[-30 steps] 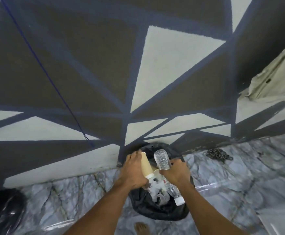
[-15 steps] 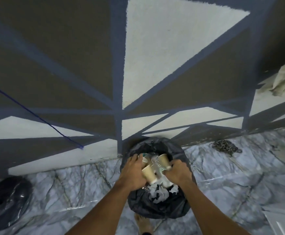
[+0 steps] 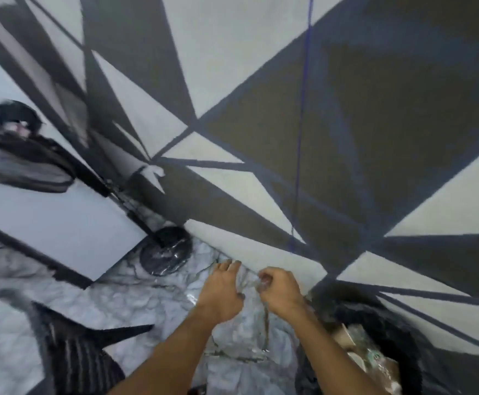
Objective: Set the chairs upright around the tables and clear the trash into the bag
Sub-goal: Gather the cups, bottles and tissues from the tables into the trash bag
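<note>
The black trash bag [image 3: 403,332] stands open on the marble floor at the lower right, against the painted wall. Paper cups and clear plastic bottles [image 3: 366,352] lie inside it. Both my hands are left of the bag, above the floor. My left hand [image 3: 222,292] has its fingers stretched forward and holds nothing. My right hand [image 3: 279,290] has its fingers curled; something small and glassy shows at its thumb, too blurred to name. A dark slatted chair [image 3: 73,363] lies at the lower left.
A white table top [image 3: 50,223] on a black round base [image 3: 165,253] stands at the left, with a dark bundle [image 3: 21,149] on it. A blue string [image 3: 301,143] hangs down the wall. The view is motion-blurred.
The cups and bottle that my hands held over the bag are now in it. My hands have come away to the left, and my head has swung left, bringing table and chair into view.
</note>
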`<state>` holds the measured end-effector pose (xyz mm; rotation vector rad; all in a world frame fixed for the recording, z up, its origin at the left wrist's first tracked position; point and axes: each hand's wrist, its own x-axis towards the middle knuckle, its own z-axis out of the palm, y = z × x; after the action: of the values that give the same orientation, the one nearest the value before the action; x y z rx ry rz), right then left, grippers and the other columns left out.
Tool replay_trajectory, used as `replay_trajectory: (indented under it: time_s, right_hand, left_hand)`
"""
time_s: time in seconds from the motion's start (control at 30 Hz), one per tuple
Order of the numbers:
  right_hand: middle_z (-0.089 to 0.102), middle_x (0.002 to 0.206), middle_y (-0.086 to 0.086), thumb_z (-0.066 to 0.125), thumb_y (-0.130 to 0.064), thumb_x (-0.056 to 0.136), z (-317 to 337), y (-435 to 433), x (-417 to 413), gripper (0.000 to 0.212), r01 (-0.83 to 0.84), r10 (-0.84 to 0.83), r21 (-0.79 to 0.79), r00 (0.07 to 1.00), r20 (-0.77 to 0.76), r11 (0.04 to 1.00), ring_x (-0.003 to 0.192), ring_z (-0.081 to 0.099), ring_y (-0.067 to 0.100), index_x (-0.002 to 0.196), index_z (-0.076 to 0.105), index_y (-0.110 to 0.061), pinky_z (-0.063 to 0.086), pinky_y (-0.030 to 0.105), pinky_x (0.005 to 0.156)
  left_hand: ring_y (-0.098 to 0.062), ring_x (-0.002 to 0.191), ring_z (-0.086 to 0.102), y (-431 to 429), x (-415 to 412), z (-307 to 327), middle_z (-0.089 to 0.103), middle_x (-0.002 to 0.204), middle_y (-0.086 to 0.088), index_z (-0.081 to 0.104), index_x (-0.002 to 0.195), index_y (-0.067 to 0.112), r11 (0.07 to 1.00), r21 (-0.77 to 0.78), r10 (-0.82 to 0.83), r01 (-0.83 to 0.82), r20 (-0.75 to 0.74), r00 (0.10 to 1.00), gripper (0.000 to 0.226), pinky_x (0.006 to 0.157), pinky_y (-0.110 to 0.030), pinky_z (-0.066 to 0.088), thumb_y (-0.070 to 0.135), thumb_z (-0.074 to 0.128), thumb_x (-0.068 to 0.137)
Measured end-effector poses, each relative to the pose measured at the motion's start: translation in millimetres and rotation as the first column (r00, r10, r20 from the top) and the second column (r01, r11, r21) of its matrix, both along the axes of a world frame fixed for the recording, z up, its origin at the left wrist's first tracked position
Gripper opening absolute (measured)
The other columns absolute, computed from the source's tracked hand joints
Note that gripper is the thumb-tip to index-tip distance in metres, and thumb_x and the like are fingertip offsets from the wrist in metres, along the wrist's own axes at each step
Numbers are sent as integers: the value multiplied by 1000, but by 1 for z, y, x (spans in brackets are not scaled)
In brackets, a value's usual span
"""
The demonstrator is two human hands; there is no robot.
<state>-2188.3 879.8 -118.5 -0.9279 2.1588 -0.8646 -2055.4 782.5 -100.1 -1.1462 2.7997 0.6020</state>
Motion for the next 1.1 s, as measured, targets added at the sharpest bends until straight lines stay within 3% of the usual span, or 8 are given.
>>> replay_trajectory:
  time_s: [0.17, 0.37, 0.47, 0.63, 0.77, 0.87, 0.97, 1.1]
  right_hand:
    - [75, 99, -3, 70, -17, 76, 43, -80, 122, 27, -309, 300, -137, 950, -82, 941, 92, 68, 14, 104, 74, -18, 53, 24, 85]
    - [71, 107, -8, 70, -21, 79, 88, -112, 298, 32, -639, 617, -169, 769, -168, 750, 102, 63, 11, 111, 71, -21, 52, 28, 91]
    - [72, 103, -10, 70, -21, 78, 96, -111, 382, 30, -728, 692, -163, 685, -227, 666, 99, 64, 10, 107, 71, -25, 50, 24, 87]
    - [67, 116, -7, 69, -24, 85, 95, -99, 504, 35, -875, 845, -117, 484, -229, 470, 105, 62, 12, 120, 66, -22, 48, 22, 86]
    - [70, 98, -5, 64, -18, 82, 91, -91, 594, 25, -954, 928, -90, 300, -220, 287, 88, 62, 12, 105, 71, -20, 52, 26, 77]
    - [70, 109, -7, 67, -21, 81, 86, -88, 662, 31, -983, 960, -77, 181, -212, 168, 97, 62, 9, 111, 71, -22, 46, 20, 82]
    - [69, 113, -9, 72, -25, 81, 80, -86, 726, 33, -994, 979, -85, 80, -186, 65, 105, 62, 10, 113, 69, -25, 49, 24, 90]
    - [68, 115, -9, 71, -25, 83, 77, -100, 798, 32, -993, 984, -118, 3, -177, -18, 105, 61, 10, 115, 70, -23, 49, 25, 92]
  left_hand:
    - [-31, 128, 44, -37, 142, 49, 49, 138, -5, 48, 140, 16, 952, -93, 283, -293, -109, 953, 68, 106, -36, 38, 27, 60, 73]
    - [-24, 136, 31, -23, 323, 80, 41, 147, -4, 40, 145, 14, 799, -129, 562, -588, -189, 805, 67, 110, -34, 34, 24, 64, 83]
    - [-23, 135, 35, 2, 405, 86, 44, 141, -1, 42, 144, 15, 716, -98, 655, -691, -249, 713, 65, 107, -33, 37, 26, 63, 83]
    - [-24, 127, 43, 52, 523, 85, 51, 134, -1, 54, 129, 13, 557, -35, 797, -830, -259, 545, 52, 101, -39, 42, 28, 59, 80]
    - [-23, 106, 54, 89, 607, 77, 55, 103, 4, 61, 96, 14, 384, -25, 894, -923, -240, 379, 24, 83, -38, 49, 27, 60, 76]
    - [-19, 107, 54, 114, 663, 68, 56, 107, 6, 64, 104, 17, 244, -12, 945, -970, -219, 241, 32, 87, -36, 51, 25, 60, 73]
    - [-19, 118, 50, 132, 713, 61, 56, 123, 4, 62, 120, 16, 124, 26, 974, -992, -196, 117, 45, 98, -35, 47, 24, 62, 75]
    - [-18, 121, 50, 132, 773, 60, 57, 123, 7, 63, 118, 20, -38, 36, 974, -999, -223, -45, 39, 101, -36, 44, 27, 64, 80]
